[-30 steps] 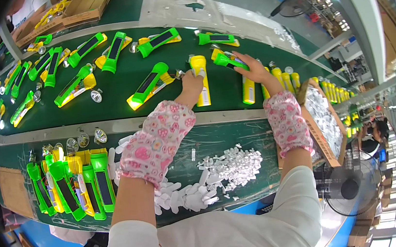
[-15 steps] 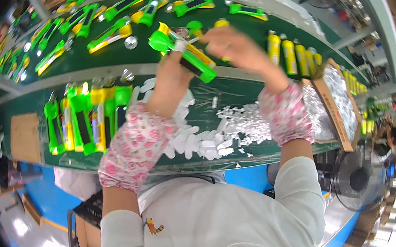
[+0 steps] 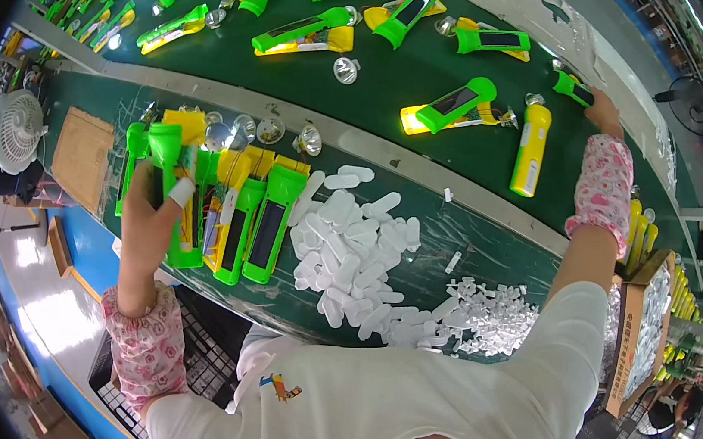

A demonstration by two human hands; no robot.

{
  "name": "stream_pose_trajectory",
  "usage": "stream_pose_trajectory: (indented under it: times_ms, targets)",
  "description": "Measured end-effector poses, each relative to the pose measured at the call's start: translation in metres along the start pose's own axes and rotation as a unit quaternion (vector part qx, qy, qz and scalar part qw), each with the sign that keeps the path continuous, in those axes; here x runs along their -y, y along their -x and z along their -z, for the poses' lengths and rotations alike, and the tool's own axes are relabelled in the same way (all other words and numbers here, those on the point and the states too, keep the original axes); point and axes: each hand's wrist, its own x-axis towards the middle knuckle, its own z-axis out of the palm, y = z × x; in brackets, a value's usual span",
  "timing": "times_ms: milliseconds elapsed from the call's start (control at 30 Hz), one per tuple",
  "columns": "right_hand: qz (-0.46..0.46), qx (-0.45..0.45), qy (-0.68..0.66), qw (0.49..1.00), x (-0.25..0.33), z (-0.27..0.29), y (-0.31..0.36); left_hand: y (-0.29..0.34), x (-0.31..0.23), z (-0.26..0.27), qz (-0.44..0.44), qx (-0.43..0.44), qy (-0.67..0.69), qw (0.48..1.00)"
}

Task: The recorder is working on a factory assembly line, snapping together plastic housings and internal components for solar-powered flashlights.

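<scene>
My left hand (image 3: 150, 221), with a white wrap on the thumb, is closed around a green flashlight casing (image 3: 165, 145) in the row at the left. Green and yellow casing halves with silver reflector cups (image 3: 306, 141) stand packed beside it. My right arm stretches out to the far right, where my right hand (image 3: 604, 113) grips the near end of another green flashlight casing (image 3: 570, 87); its fingertips are partly hidden. Between the hands, a green and yellow flashlight (image 3: 456, 105) lies opened up on the green belt, and a yellow flashlight (image 3: 530, 147) lies nearer me.
White oval plastic pieces (image 3: 346, 246) are heaped on the near bench, next to a pile of small clear parts (image 3: 493, 316). A cardboard box (image 3: 634, 343) of shiny parts sits at the right. A metal rail (image 3: 379, 160) divides bench from belt. Several more flashlights lie farther back.
My hands were together over the bench with a green and yellow flashlight in the left. They have spread apart, left to the row, right to the far right. The view has turned.
</scene>
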Motion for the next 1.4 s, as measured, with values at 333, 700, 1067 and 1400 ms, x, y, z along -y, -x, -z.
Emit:
stream_pose_trajectory:
  times_ms: [333, 700, 1067, 1400]
  targets:
    - [0.157, -0.189, -0.148, 0.958, 0.009, 0.097, 0.158, -0.059, 0.078, 0.041, -0.023, 0.01, -0.175, 0.984]
    - [0.18, -0.093, -0.456, 0.867, 0.206, 0.172, 0.403, 0.077, -0.019, -0.073, -0.158, 0.28, 0.274, 0.907]
    - [0.221, -0.231, -0.348, 0.881, 0.297, 0.167, 0.462, 0.074, -0.081, -0.2, 0.148, 0.33, 0.672, 0.646]
    - [0.345, -0.027, -0.331, 0.878, 0.263, 0.052, 0.474, 0.02, -0.056, -0.197, 0.116, 0.332, 0.675, 0.649]
